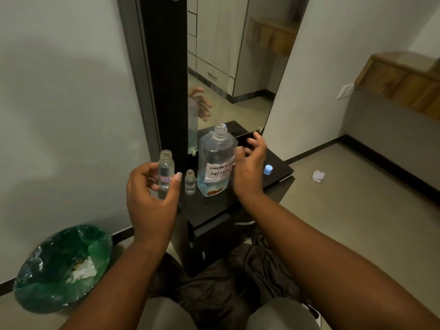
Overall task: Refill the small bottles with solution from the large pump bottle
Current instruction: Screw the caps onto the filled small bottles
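Note:
My left hand (151, 198) holds a small clear bottle (166, 170) upright between thumb and fingers; it has no cap and bears a red-and-blue label. On the black table (214, 210) stands a smaller uncapped clear bottle (190, 182). Beside it stands the large clear bottle (216, 163), its neck bare with no pump, a white handwritten label on its front and a little bluish liquid at the bottom. My right hand (250, 167) hovers at the large bottle's right side, fingers spread and relaxed, holding nothing.
A blue cap (268, 169) lies on the table's right part. A tall mirror (233, 67) rises behind the table. A bin lined with a green bag (64, 265) stands on the floor at left. Crumpled paper (318, 175) lies on the floor at right. Dark cloth (238, 282) covers my lap.

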